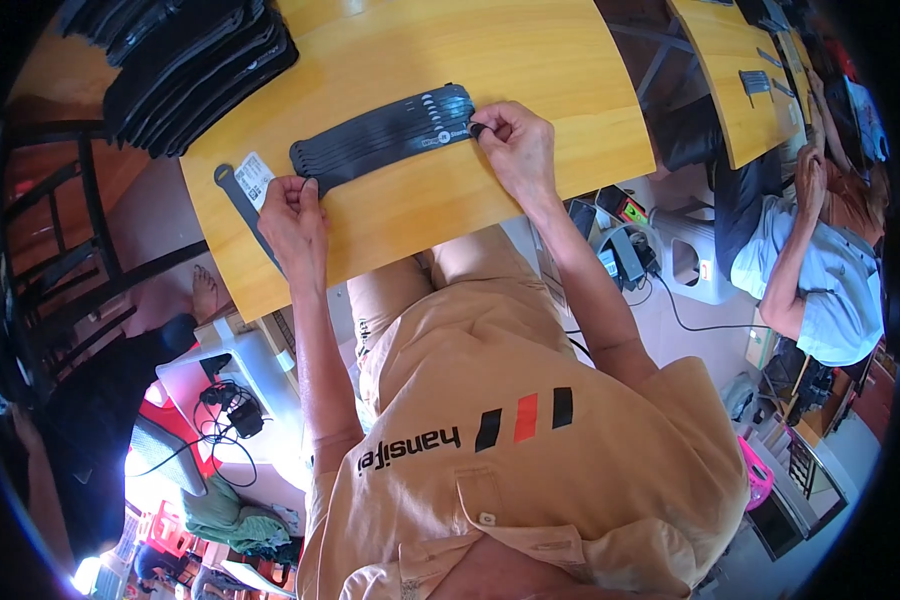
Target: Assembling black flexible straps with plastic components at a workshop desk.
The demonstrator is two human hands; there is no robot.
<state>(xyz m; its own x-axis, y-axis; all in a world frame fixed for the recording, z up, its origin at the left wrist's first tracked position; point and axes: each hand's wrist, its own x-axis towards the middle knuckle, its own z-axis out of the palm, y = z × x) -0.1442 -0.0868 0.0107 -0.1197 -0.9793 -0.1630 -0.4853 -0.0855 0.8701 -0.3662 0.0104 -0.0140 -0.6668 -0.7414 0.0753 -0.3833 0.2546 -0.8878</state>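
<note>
A fanned row of overlapping black straps (380,140), with pale print at the right end, lies on the yellow wooden table (410,215). At the lower left corner of this row, my left hand (293,222) is closed, its thumb and fingers pinching the end of a strap. My right hand (520,155) pinches a black strap end at the row's right side. Beside my left hand lies a single dark strap (234,190) with a loop at its top, partly hidden by the hand. A white printed label (254,178) lies against it.
Tall piles of black straps (205,75) stand at the table's far left. A black metal rack (90,215) is left of the table. To the right are a white stool (692,262) with cables, a second table (735,100) and a seated person (815,270).
</note>
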